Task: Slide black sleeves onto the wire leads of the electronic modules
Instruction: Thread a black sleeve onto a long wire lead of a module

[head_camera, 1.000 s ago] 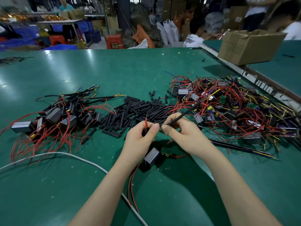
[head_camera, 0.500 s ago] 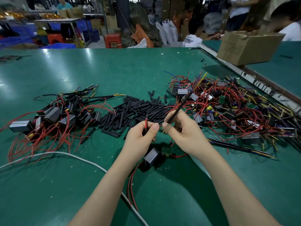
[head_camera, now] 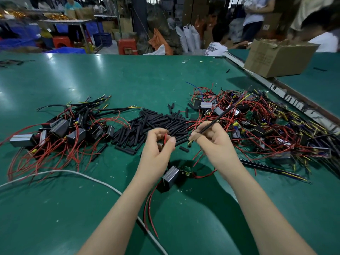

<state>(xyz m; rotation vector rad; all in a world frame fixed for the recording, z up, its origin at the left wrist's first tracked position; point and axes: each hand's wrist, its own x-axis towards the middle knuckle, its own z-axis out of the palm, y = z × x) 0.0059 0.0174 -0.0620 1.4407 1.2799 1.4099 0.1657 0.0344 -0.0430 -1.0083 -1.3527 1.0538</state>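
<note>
Red lead [head_camera: 165,138] at frame centre, pinched upright in left hand [head_camera: 156,144]. Right hand [head_camera: 213,140] grips long black sleeved wire [head_camera: 219,119]. Module [head_camera: 170,178] on bench [head_camera: 128,80] below. Loose sleeves [head_camera: 147,126] behind. Advice: steady lead tip, feed sleeve straight.

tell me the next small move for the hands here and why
Probably bring the two hands together and thread the red lead into the long black sleeve. The left hand pinches the lead upright; the right hand pinches the sleeve, whose near end sits apart from the lead tip, so nothing is sleeved yet.
</note>
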